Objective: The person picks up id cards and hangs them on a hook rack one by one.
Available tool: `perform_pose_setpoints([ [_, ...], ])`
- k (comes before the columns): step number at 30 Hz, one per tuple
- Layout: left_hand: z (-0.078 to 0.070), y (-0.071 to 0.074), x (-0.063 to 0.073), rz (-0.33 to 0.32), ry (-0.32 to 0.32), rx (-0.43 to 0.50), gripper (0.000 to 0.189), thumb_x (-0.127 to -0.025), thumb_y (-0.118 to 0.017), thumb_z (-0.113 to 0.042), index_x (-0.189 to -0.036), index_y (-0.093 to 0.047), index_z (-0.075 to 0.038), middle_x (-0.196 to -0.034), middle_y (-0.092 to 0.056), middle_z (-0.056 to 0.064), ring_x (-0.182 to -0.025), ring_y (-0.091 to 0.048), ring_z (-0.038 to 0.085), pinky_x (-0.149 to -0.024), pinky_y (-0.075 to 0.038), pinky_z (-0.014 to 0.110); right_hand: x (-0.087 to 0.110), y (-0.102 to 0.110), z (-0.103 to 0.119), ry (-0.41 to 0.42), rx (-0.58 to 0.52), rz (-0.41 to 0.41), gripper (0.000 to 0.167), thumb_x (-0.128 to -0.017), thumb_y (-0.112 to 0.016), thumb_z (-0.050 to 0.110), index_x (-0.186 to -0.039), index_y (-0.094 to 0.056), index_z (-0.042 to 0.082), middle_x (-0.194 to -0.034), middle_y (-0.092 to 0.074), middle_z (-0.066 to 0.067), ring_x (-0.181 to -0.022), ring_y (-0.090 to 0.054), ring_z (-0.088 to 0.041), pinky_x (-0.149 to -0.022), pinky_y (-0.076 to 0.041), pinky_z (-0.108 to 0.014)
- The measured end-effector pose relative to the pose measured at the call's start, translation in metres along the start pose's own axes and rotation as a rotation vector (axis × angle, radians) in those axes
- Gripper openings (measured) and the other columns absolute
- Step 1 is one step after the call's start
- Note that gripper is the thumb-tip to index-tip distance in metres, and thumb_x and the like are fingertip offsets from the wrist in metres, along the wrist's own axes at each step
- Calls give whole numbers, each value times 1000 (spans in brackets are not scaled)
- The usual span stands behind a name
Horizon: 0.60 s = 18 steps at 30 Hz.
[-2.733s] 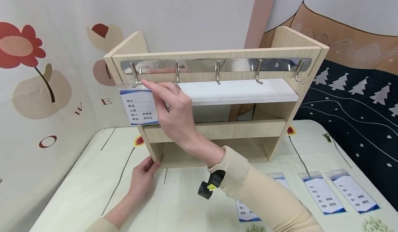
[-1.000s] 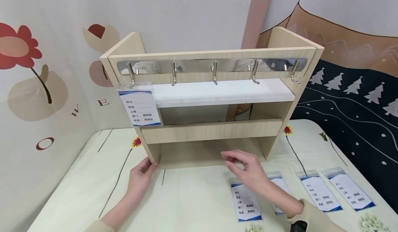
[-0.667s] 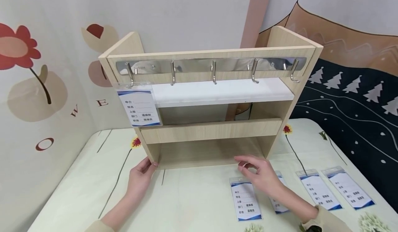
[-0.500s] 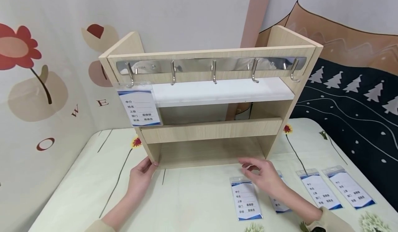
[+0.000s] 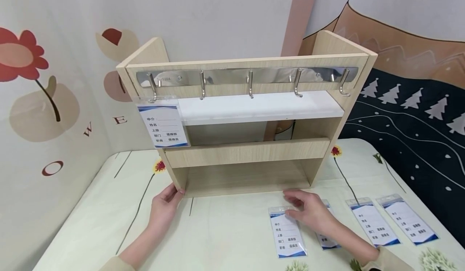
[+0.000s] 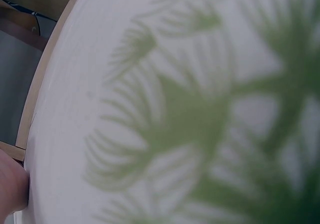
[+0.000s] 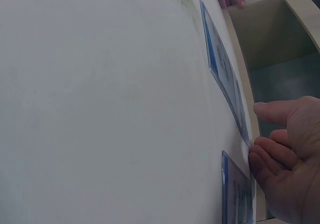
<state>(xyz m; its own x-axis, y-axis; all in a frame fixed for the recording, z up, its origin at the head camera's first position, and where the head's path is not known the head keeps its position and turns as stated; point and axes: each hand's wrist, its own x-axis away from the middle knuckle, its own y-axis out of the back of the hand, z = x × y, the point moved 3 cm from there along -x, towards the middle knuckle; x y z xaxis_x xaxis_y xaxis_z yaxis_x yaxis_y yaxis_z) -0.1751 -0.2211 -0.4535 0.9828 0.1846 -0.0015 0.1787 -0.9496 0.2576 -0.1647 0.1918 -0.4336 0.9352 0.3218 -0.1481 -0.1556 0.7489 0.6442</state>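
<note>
A pale wooden shelf (image 5: 247,152) with a metal hook rail (image 5: 225,77) stands on the table. Its lower left corner is held by my left hand (image 5: 164,206), thumb on the front edge. From the leftmost hook hangs a clear-sleeved ID badge (image 5: 163,126). Another ID badge (image 5: 288,234) lies flat in front of the shelf. My right hand (image 5: 312,212) is over its upper right corner, thumb and fingers apart; in the right wrist view the fingertips (image 7: 257,159) reach the badge's top end. Whether they touch it I cannot tell.
A partly covered badge (image 5: 327,240) lies under my right forearm. Two more badges, a nearer one (image 5: 375,224) and an outer one (image 5: 410,220), lie farther right. The other hooks (image 5: 250,84) bear nothing. A white board (image 5: 261,107) spans the shelf behind the rail.
Earlier my right hand was at the leftmost hook with the hanging badge. It has since let go and come down right to the lying badge. My left hand stays at the corner.
</note>
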Motion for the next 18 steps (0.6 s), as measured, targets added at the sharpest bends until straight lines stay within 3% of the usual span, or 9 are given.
perform_pose_setpoints([
  [10, 1, 1, -1, 1, 0, 3, 50, -104, -59, -6, -149, -44, 9, -147, -49, 28, -131, -52, 36, -88, -49, 9, 0, -2, 1, -68, 124, 25, 42, -76, -90, 8, -115, -75, 6, -115, -71, -4, -105, -66, -23, -89, -57, -34],
  [18, 0, 1, -1, 3, 1, -16, 50, -105, -59, -8, -149, -44, 9, -147, -48, 29, -132, -53, 39, -92, -50, 13, 0, 3, 2, -42, 181, 91, 38, -76, -91, 14, -111, -77, 9, -106, -69, 5, -95, -64, -12, -81, -56, -29],
])
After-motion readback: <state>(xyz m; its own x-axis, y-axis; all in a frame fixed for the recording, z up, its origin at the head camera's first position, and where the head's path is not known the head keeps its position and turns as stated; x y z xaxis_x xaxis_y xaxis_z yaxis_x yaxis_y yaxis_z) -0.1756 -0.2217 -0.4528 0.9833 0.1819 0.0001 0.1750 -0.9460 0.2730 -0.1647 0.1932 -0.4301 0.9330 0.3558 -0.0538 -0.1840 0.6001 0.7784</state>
